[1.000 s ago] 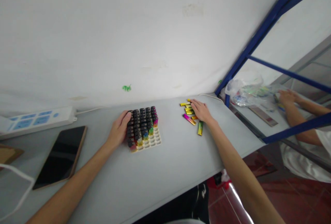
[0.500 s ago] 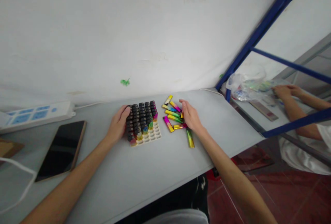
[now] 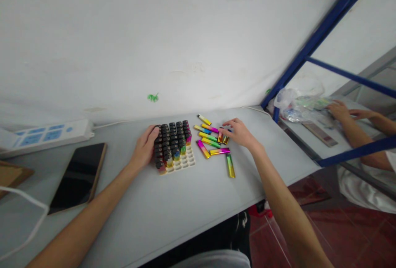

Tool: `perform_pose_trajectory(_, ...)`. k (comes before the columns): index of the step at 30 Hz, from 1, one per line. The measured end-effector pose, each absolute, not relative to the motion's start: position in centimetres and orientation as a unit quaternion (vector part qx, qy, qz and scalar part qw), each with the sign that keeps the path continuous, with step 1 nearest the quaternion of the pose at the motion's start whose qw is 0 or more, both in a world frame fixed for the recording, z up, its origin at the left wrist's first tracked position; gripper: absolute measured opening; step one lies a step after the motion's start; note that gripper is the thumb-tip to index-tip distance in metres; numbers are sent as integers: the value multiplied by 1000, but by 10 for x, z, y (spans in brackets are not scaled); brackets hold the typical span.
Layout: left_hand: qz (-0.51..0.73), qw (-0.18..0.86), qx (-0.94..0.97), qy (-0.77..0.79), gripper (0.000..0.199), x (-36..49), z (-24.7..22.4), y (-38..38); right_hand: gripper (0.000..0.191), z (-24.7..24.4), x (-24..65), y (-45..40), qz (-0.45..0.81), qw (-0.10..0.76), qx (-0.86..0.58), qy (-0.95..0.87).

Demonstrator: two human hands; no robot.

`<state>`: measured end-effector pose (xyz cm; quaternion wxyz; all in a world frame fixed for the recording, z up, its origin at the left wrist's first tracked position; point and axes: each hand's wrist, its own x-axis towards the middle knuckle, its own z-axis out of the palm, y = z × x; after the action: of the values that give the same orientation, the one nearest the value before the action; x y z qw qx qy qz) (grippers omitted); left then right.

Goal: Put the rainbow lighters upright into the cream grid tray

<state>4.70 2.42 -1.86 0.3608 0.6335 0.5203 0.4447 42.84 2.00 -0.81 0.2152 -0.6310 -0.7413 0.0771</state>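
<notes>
A white tray [image 3: 187, 161] with a grid of holes stands on the desk. Rows of lighters [image 3: 169, 141] with black tops and shiny coloured bodies stand upright in it, and its right front holes are bare. My left hand [image 3: 144, 147] grips the tray's left side, with the thumb against the lighters. To the right, several metallic lighters [image 3: 220, 151] lie loose, in yellow, pink, green and blue. Above the right end of this pile is my right hand [image 3: 239, 132], fingers apart, fingertips at a couple of lighters [image 3: 220, 137]; whether they touch is too small to tell.
A phone [image 3: 78, 176] and a white power strip [image 3: 46, 136] lie to the left, with a white cable [image 3: 34, 206]. A blue metal frame [image 3: 297, 67] rises at the right. Beyond it, another person's hands [image 3: 340, 111] are near plastic bags [image 3: 293, 103].
My right hand has lifted and shifted right, its fingers spreading and uncovering more of the loose lighters. The yellow lighter at the back lies at a different angle. My left hand keeps its grip.
</notes>
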Motion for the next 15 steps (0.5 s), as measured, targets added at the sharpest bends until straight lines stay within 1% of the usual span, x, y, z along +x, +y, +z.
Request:
perform_pose_trajectory(3, 446, 360, 631, 522, 44, 47, -18, 24, 54, -7, 441, 20, 81, 299, -651, -693)
perform_pose_trajectory(9, 444, 355, 633, 525, 46, 47, -17, 23, 59, -18, 461, 12, 117, 408, -684, -594)
perform_pose_trajectory(12, 447, 361, 630, 523, 45, 47, -17, 23, 56, -15, 453, 3, 125, 469, -680, -549)
perform_pose_trajectory(15, 451, 362, 629, 520, 43, 47, -17, 23, 46, 11, 449, -22, 93, 589, -623, -506)
